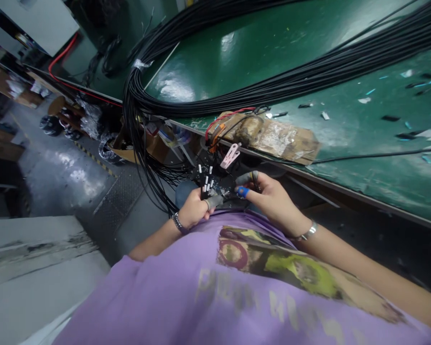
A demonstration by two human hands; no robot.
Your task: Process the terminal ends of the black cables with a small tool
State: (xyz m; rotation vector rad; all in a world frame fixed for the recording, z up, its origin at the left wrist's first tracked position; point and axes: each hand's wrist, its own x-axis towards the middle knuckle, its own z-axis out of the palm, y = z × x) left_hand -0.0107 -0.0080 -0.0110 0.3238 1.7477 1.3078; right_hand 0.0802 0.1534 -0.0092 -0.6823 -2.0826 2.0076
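Observation:
My left hand (193, 209) is closed in a fist around a bunch of thin black cables with white tips (205, 181), held upright just above my purple shirt. My right hand (267, 197) is closed beside it, with grey and blue finger covers on the thumb and forefinger, pinching a black cable end whose detail I cannot make out. The cables run up from my hands into a thick black cable bundle (237, 96) that drapes over the edge of the green workbench (309, 52).
A pink clip (230, 155) hangs at the bench edge by a taped brown block with red and black wires (269, 134). Small scraps litter the bench at right. Boxes and cable coils lie on the grey floor (64, 167) at left. A red cable (62, 52) runs along the bench's far side.

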